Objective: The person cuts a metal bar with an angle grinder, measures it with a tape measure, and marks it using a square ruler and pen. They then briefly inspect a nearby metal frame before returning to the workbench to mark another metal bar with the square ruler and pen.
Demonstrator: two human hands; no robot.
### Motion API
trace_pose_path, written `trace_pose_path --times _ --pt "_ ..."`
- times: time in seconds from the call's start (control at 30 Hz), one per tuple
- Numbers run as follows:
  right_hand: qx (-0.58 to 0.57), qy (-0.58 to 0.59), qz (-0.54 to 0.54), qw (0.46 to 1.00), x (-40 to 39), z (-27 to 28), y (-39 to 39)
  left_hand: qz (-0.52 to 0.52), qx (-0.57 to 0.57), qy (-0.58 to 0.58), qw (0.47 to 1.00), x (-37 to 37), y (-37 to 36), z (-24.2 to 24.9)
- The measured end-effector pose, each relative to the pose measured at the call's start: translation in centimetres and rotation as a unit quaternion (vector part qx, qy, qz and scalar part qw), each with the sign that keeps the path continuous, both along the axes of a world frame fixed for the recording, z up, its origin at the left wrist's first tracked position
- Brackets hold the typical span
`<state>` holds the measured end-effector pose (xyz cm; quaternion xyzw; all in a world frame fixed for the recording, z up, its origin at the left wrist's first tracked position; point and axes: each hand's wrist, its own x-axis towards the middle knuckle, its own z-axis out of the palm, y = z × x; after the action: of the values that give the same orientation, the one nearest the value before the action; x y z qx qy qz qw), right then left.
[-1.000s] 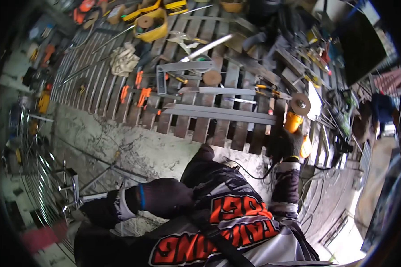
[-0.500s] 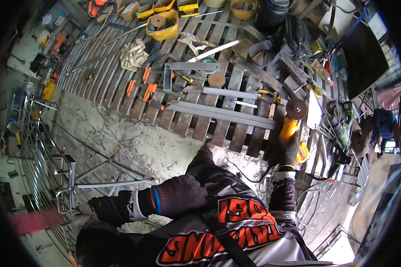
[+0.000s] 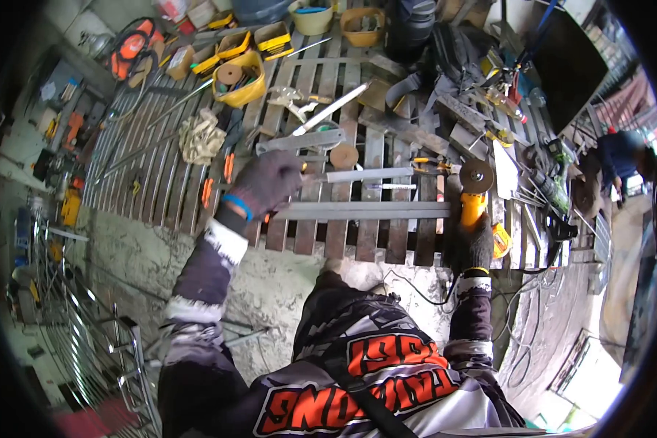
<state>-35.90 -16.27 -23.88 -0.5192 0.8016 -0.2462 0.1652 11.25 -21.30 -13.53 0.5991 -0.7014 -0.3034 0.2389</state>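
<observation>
My right hand point(image 3: 477, 247), in a dark glove, is wrapped round a yellow angle grinder point(image 3: 474, 207). The grinder's round disc point(image 3: 477, 177) points away from me, over the right part of the slatted bench point(image 3: 366, 242). My left hand point(image 3: 264, 184), also gloved, reaches over the bench with its fingers curled downward. Its fingertips are close to the left end of a short grey metal bar point(image 3: 369, 175); whether they grip it is hidden. A long grey metal bar point(image 3: 361, 211) lies nearer to me. Behind the left hand lies a metal square point(image 3: 306, 141), partly covered.
Orange-handled tools point(image 3: 207, 193) and a crumpled cloth point(image 3: 201, 136) lie left of my left hand. A yellow bin point(image 3: 242, 95) with discs stands farther back. A black cable point(image 3: 425, 298) hangs below the grinder. Another person point(image 3: 624, 157) is at far right.
My left hand has moved from in front of my body forward onto the bench, beside the short bar. My right hand keeps hold of the angle grinder. The camera view has shifted slightly.
</observation>
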Motion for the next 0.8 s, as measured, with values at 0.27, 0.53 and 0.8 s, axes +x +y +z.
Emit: trace_pose_path --times 0.27,0.53,0.8 --pt "-0.050 0.214 -0.074 0.973 2.7 1.5 3.2 0.054 0.026 -0.266 0.962 2.1 -18.7 -10.9" --pt "-0.193 -0.604 0.315 0.707 19.7 19.6 8.9 -0.036 -0.018 -0.176 0.984 3.4 -21.1 -14.1" --pt "-0.219 -0.769 0.451 0.397 26.4 22.9 8.2 -0.009 -0.127 -0.125 0.984 3.4 -17.2 -6.6"
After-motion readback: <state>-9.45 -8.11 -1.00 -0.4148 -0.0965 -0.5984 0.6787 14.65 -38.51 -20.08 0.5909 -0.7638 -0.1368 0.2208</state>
